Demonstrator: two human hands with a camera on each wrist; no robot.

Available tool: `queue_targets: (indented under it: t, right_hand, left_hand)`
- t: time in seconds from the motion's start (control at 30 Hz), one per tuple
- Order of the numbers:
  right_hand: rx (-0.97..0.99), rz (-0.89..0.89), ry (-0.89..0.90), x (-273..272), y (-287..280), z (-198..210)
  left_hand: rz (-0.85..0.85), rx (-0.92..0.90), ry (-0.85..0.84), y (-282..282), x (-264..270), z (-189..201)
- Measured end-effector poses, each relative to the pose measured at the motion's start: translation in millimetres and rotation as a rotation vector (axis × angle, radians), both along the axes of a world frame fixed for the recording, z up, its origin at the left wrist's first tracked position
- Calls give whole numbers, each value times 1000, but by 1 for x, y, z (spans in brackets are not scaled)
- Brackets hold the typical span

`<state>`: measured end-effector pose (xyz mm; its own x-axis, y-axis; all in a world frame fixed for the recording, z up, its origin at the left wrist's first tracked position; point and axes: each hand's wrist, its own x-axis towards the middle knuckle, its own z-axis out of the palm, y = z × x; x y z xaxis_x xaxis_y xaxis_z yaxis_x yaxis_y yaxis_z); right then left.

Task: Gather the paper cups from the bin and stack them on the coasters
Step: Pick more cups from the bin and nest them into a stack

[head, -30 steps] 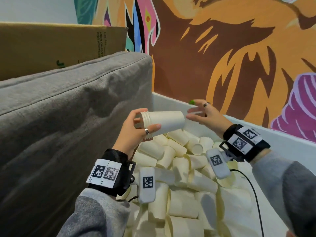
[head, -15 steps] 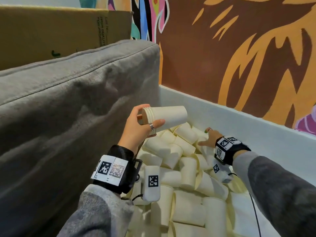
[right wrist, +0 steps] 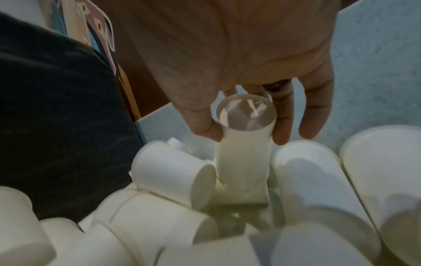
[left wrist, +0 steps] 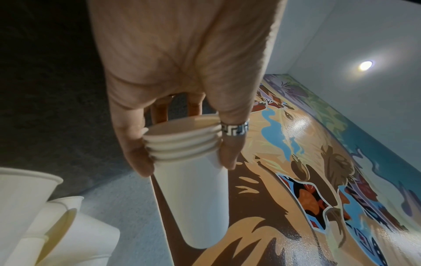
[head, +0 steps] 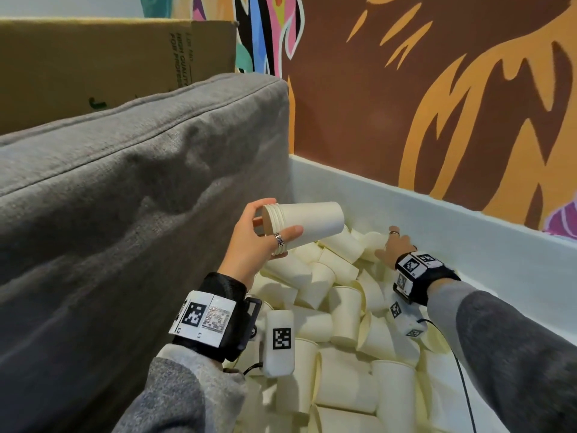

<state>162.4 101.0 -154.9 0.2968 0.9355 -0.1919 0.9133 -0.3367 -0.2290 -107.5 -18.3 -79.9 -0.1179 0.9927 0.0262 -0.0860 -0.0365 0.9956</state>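
Observation:
My left hand (head: 265,232) grips a nested stack of white paper cups (head: 307,221) sideways above the bin, thumb and fingers round the rims (left wrist: 184,142). The white bin (head: 437,220) is full of loose paper cups (head: 340,310) lying every way. My right hand (head: 392,245) reaches down into the far part of the pile; in the right wrist view its thumb and fingers close round the base end of one cup (right wrist: 244,129) that lies among the others. No coasters are in view.
A thick grey cushion (head: 125,198) stands along the bin's left side, with a cardboard box (head: 93,67) behind it. A painted mural wall (head: 437,89) rises behind the bin. A black cable (head: 462,379) trails from my right wrist over the cups.
My right hand has left the stack's far end and dropped into the pile, taking hold of a loose cup. The left hand keeps the stack in about the same place.

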Motion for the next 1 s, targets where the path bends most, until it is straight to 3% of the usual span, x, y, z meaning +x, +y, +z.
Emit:
queue_targets:
  t: [0.33, 0.47, 0.63, 0.87, 1.0]
  right_hand:
    - [330, 227, 303, 12, -32, 110]
    - [338, 246, 673, -3, -54, 142]
    - [302, 235, 937, -21, -65, 152]
    - [230, 227, 1029, -33, -66, 148]
    - [101, 324, 1147, -48, -71, 137]
  left_hand:
    - [39, 23, -32, -4, -1, 3]
    - [53, 41, -43, -6, 1, 7]
    - [47, 51, -56, -9, 0, 11]
    - [60, 69, -133, -11, -2, 14]
    - [15, 64, -150, -8, 4, 17]
